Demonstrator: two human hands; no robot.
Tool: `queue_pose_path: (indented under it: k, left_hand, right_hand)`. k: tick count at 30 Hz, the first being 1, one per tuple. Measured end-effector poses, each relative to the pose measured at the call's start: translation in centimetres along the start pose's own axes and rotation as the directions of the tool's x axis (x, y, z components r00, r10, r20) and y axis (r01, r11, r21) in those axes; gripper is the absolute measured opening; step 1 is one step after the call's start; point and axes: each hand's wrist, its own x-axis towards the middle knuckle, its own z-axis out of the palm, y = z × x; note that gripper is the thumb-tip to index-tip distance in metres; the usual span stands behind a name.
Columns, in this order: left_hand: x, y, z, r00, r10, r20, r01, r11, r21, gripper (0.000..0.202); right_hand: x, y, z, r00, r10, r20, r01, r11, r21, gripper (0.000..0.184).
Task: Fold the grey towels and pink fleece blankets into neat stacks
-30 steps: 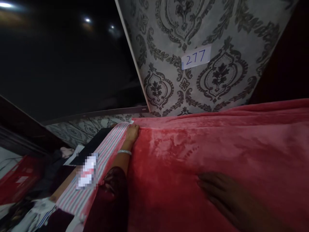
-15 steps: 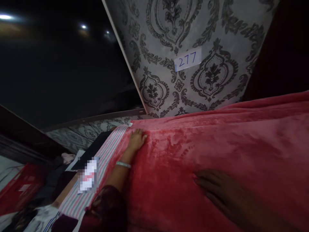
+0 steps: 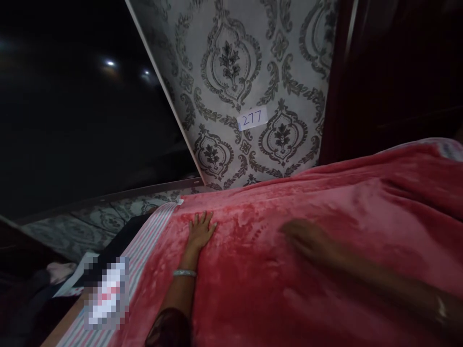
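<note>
Blanket (image 3: pixel 325 217) – red, plush, spread over the bed and filling the lower right of the view. Patterned wall (image 3: pixel 231 58) behind it. Striped sheet (image 3: pixel 152 231) shows along the blanket's left edge. Right hand (image 3: pixel 307 238) lies on the blanket mid-bed, blurred, so can't tell if fingers are spread. Left hand (image 3: pixel 200 231) is flat, palm down, fingers fanned, near the blanket's left edge; bangle (image 3: pixel 184 273) on the wrist. Paper label "277" (image 3: pixel 252 118) on the wall. Risk, imo – uneven palm pressure could bunch the pile into creases or drag the edge off the sheet.
</note>
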Motion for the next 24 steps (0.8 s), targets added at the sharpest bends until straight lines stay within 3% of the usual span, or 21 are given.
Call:
queue_pose_path:
  k: [4,7,10,13,15,18,21,24]
  left_hand:
    - [0.2,-0.1,0.3,1.0,0.011,-0.011,-0.011,1.0,-0.013,0.063]
    - [0.4,-0.3,0.6,1.0,0.008,-0.016,-0.009,1.0,-0.027,0.063]
    - [0.6,-0.5,0.8,1.0,0.001,-0.018,-0.001,0.999,-0.04,0.064]
    - [0.7,-0.5,0.9,1.0,0.003,-0.02,-0.004,0.998,-0.056,0.065]
    - [0.7,-0.4,0.8,1.0,0.0,-0.017,-0.001,0.998,-0.064,0.066]
    - [0.5,-0.1,0.6,1.0,-0.015,-0.009,0.014,0.997,-0.082,0.067]
    - [-0.1,0.2,0.5,1.0,-0.016,-0.006,0.015,0.994,-0.11,0.067]
    - [-0.6,0.2,0.7,1.0,-0.012,0.004,0.012,0.995,-0.101,0.068]
  right_hand:
    - [5.8,6.2,-0.5,0.986,0.159,0.059,-0.146,0.972,-0.184,0.045]
    - [8.2,9.3,-0.2,0.948,0.292,0.128,-0.238,0.915,-0.326,0.043]
    - [8.7,11.5,0.2,0.947,0.253,0.196,-0.176,0.923,-0.342,0.031]
    - [8.4,13.5,0.6,0.978,0.175,0.115,-0.135,0.948,-0.289,0.037]
    - [8.1,14.6,0.8,0.979,0.193,0.068,-0.168,0.948,-0.272,0.039]
    - [8.2,15.4,0.9,0.97,0.229,0.08,-0.202,0.945,-0.256,0.036]
    - [8.6,14.4,1.3,0.961,0.268,0.07,-0.24,0.932,-0.271,0.039]
    - [8.6,11.8,3.2,0.991,0.136,-0.002,-0.129,0.934,-0.332,0.043]
